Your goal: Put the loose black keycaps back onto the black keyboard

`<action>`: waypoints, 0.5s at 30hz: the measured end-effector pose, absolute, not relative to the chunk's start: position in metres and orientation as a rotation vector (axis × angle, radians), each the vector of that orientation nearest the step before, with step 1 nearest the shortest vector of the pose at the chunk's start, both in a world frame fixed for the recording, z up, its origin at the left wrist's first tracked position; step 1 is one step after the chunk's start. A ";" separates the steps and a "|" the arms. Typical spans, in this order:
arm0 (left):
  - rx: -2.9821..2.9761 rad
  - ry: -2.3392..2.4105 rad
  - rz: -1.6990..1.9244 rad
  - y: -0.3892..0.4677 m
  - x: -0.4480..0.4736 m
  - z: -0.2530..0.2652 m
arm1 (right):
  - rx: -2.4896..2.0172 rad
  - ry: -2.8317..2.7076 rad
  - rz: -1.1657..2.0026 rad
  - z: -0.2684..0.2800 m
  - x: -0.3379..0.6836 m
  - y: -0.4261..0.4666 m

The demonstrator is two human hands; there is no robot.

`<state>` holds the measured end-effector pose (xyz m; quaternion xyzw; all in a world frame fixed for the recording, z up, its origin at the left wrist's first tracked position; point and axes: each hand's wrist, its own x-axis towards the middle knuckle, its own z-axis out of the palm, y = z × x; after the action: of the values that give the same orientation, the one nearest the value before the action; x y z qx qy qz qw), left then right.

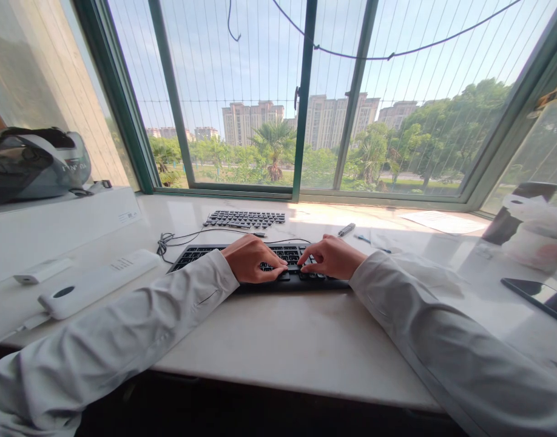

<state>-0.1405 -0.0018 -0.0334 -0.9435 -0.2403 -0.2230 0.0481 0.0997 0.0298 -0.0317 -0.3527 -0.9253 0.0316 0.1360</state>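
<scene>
A black keyboard (301, 284) lies on the white tabletop, with its middle partly hidden by my hands. My left hand (251, 258) is over the middle of it, thumb and fingertips pressed together down at the keys. Close beside it, my right hand (330, 258) has its fingers bent onto the right part of the keyboard in a pinch. Whether either hand holds a small piece cannot be made out. Behind the keyboard, several loose black keycaps (246, 219) are laid out in rows. A black cable (167, 241) is bunched at the keyboard's left, and its plug lies behind the keyboard.
A small grey tool (346, 229) and a thin blue-tipped tool (372, 243) lie behind my right hand. Clear plastic wrapping (428, 273) and a phone (540, 297) are at right. At left are a white power strip (101, 282) and a white box (78, 221). Windows stand behind.
</scene>
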 end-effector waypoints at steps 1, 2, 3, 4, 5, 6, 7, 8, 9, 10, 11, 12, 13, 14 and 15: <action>-2.880 -0.740 -0.677 -0.002 -0.140 -0.033 | -1.026 -2.680 0.103 -0.032 0.100 0.030; -2.883 -0.748 -0.675 -0.003 -0.140 -0.033 | -1.026 -2.686 0.110 -0.031 0.101 0.030; -2.882 -0.759 -0.673 -0.003 -0.140 -0.033 | -1.017 -2.697 0.107 -0.031 0.102 0.030; -2.878 -0.773 -0.666 -0.003 -0.140 -0.033 | -1.000 -2.713 0.090 -0.030 0.102 0.029; -2.871 -0.786 -0.656 -0.003 -0.140 -0.033 | -0.979 -2.730 0.057 -0.029 0.103 0.027; -2.862 -0.799 -0.642 -0.003 -0.140 -0.033 | -0.958 -2.746 0.012 -0.028 0.103 0.025; -2.857 -0.806 -0.623 -0.003 -0.140 -0.033 | -0.938 -2.763 -0.040 -0.026 0.102 0.022; -2.853 -0.808 -0.606 -0.003 -0.140 -0.034 | -0.919 -2.777 -0.102 -0.025 0.101 0.019; -2.851 -0.806 -0.596 -0.004 -0.140 -0.034 | -0.899 -2.790 -0.172 -0.023 0.100 0.015; -2.847 -0.800 -0.593 -0.004 -0.140 -0.034 | -0.877 -2.801 -0.249 -0.022 0.098 0.012; -2.842 -0.791 -0.596 -0.004 -0.139 -0.034 | -0.851 -2.816 -0.320 -0.020 0.096 0.009; -2.834 -0.782 -0.600 -0.005 -0.139 -0.034 | -0.830 -2.832 -0.381 -0.019 0.094 0.006; -2.823 -0.775 -0.607 -0.005 -0.138 -0.034 | -0.819 -2.843 -0.426 -0.019 0.093 0.005; -2.810 -0.771 -0.615 -0.005 -0.138 -0.034 | -0.818 -2.851 -0.452 -0.018 0.092 0.004; -2.793 -0.778 -0.634 -0.005 -0.137 -0.034 | -0.824 -2.858 -0.461 -0.018 0.091 0.003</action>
<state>-0.1371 -0.0053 -0.0342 -0.9375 -0.2611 -0.2128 0.0868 0.0909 0.0033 -0.0180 -0.2733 -0.9474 -0.1529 0.0659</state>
